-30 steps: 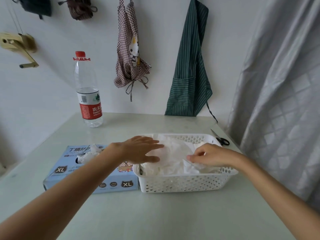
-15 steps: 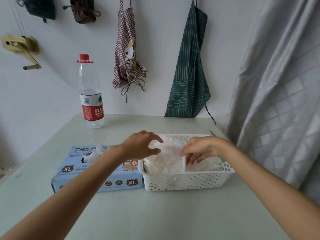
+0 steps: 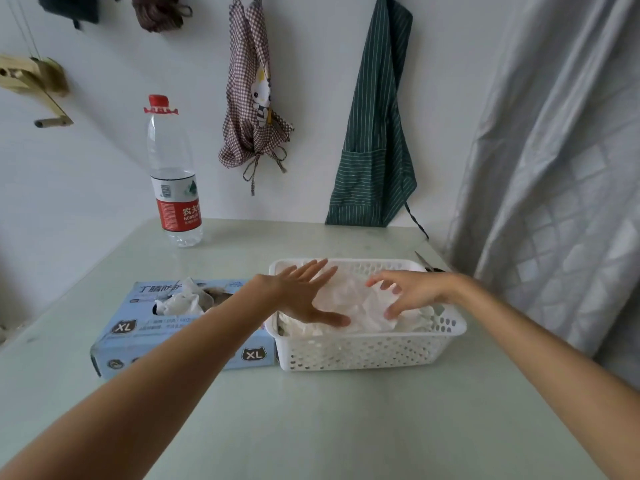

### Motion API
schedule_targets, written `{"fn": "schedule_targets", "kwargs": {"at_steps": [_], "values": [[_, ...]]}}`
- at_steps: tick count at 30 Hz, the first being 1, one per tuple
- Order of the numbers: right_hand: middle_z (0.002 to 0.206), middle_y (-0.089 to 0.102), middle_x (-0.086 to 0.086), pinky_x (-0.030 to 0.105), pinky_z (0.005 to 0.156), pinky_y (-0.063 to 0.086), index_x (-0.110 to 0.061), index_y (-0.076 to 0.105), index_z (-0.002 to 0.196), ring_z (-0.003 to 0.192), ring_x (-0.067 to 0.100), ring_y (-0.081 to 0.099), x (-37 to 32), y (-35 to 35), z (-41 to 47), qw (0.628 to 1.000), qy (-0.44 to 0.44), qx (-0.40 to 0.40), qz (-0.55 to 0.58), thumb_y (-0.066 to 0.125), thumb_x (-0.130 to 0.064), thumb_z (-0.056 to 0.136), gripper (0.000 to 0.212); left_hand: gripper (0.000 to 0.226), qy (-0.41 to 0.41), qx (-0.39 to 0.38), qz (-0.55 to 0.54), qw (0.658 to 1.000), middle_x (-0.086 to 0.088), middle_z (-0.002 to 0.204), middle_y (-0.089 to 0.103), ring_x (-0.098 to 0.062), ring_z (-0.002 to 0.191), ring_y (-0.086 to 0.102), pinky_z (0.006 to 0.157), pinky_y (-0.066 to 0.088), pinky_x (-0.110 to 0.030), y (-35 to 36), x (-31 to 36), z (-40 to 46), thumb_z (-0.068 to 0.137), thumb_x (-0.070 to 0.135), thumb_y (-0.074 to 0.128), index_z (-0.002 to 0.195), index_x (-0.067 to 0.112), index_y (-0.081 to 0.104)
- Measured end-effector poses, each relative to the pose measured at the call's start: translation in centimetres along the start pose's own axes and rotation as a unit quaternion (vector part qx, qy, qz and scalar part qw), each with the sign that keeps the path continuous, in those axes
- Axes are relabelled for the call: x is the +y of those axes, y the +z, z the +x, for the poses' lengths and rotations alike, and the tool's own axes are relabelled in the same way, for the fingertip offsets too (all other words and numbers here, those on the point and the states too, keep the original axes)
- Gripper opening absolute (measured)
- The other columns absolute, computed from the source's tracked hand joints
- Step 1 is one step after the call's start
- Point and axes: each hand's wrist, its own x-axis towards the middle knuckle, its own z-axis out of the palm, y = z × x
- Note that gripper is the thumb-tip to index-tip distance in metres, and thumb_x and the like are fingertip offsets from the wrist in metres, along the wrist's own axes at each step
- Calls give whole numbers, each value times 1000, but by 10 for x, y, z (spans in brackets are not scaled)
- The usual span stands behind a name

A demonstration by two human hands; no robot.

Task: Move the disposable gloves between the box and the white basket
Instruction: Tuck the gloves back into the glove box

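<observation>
A white perforated basket (image 3: pixel 367 351) sits on the table, holding a heap of translucent white disposable gloves (image 3: pixel 349 299). To its left, touching it, lies a light blue XL glove box (image 3: pixel 138 327) with more gloves (image 3: pixel 183 299) sticking out of its top opening. My left hand (image 3: pixel 304 296) is spread flat with straight fingers over the left part of the heap. My right hand (image 3: pixel 412 292) hovers over the right part, fingers spread and slightly bent, fingertips at the gloves. Neither hand holds anything.
A water bottle (image 3: pixel 173 181) with a red cap stands at the back left of the table. Scissors (image 3: pixel 427 265) lie just behind the basket's right corner. Two aprons (image 3: pixel 374 133) hang on the wall, and a grey curtain (image 3: pixel 554 188) hangs at the right.
Both hands have let go of the gloves they pinched and opened out, fingers now spread above the heap in the basket.
</observation>
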Motion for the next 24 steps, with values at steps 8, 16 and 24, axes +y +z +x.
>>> {"fn": "schedule_targets", "kwargs": {"at_steps": [8, 16, 24], "values": [[157, 15, 0, 38, 114, 29, -30, 8, 151, 142, 22, 25, 32, 8, 30, 992, 33, -36, -119, 77, -29, 78, 101, 107, -56, -81, 54, 994, 1, 154, -27, -14, 144, -19, 117, -12, -40, 7, 7, 8, 76, 83, 28, 145, 22, -26], [141, 35, -11, 22, 81, 51, -37, 42, 136, 131, 8, 35, 33, 0, 7, 998, -25, 49, -17, 76, -14, 77, 72, 114, -50, -21, -2, 999, 0, 159, -4, -19, 147, -2, 118, -1, -45, 4, 4, 5, 70, 87, 33, 150, 19, -11], [119, 61, -10, 26, 91, 42, -32, 65, 103, 117, 11, 52, -37, 18, 4, 957, -172, 204, 115, 57, -1, 86, 36, 46, -58, 173, -117, 976, 5, 149, 38, -16, 137, 33, 112, 24, -34, -11, -66, -60, 97, 45, 40, 138, 26, 44]]}}
